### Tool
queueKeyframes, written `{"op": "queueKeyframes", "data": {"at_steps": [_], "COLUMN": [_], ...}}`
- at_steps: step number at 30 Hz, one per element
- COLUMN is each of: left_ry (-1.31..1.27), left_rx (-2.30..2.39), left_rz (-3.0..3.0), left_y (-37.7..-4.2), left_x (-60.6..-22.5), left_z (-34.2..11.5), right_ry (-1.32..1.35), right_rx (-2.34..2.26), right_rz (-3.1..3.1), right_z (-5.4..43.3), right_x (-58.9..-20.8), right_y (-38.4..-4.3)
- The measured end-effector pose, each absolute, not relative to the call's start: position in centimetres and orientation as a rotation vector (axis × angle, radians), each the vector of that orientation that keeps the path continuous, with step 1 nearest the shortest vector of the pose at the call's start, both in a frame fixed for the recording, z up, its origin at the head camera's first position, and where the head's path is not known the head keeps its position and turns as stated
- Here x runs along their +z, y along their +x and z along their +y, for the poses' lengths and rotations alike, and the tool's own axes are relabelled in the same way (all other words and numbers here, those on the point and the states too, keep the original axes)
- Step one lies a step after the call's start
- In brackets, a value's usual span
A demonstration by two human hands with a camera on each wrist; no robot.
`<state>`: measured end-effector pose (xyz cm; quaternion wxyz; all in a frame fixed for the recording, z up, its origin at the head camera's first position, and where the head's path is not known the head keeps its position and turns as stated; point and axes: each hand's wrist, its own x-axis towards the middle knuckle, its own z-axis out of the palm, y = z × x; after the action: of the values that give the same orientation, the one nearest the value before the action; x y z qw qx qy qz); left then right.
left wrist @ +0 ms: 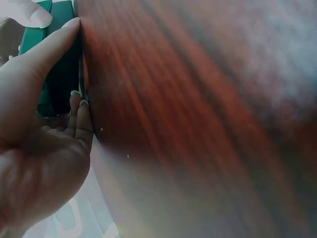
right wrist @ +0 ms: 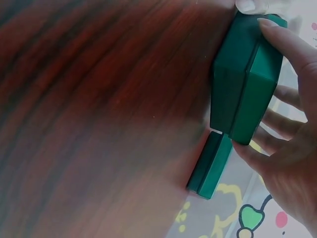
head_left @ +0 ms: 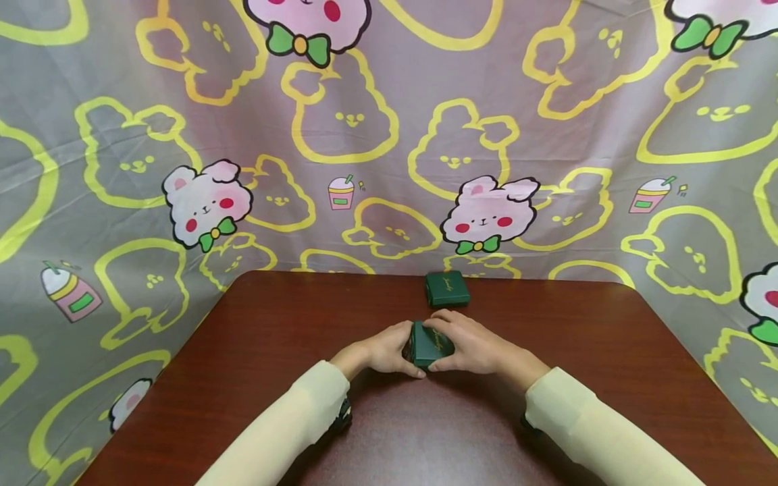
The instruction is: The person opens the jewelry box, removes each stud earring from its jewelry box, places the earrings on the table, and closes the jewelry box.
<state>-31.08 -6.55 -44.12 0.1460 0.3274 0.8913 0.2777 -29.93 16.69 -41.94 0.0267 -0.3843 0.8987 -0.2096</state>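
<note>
A small dark green box [head_left: 433,349] with gold script on its lid sits on the table between both hands. The left hand [head_left: 387,349] holds its left side, thumb along the near face; in the left wrist view two of its fingertips [left wrist: 84,102] are down at the table beside the box. From the right, the right hand [head_left: 477,344] grips the lid, thumb at the near edge and fingers over the far edge. In the right wrist view a seam [right wrist: 246,72] runs between the lid and the base.
Behind the held box, a second green box [head_left: 448,289] with gold script lies near the table's far edge. The brown wooden table [head_left: 273,317] has rounded far corners. A cartoon-printed cloth [head_left: 377,182] hangs close around its back and sides.
</note>
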Motion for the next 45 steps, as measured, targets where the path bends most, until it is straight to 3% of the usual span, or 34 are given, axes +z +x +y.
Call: {"op": "queueKeyframes", "data": {"at_steps": [45], "left_ry": [0.963], "left_rx": [0.882], "left_rz": [2.519], "left_y": [-30.99], "left_x": [-44.35], "left_z": [-6.42], "right_ry": [-1.170], "right_rx": [-0.633], "right_rz": [2.720], "right_z": [16.90], "right_x": [-41.56], "right_y": [-30.30]}}
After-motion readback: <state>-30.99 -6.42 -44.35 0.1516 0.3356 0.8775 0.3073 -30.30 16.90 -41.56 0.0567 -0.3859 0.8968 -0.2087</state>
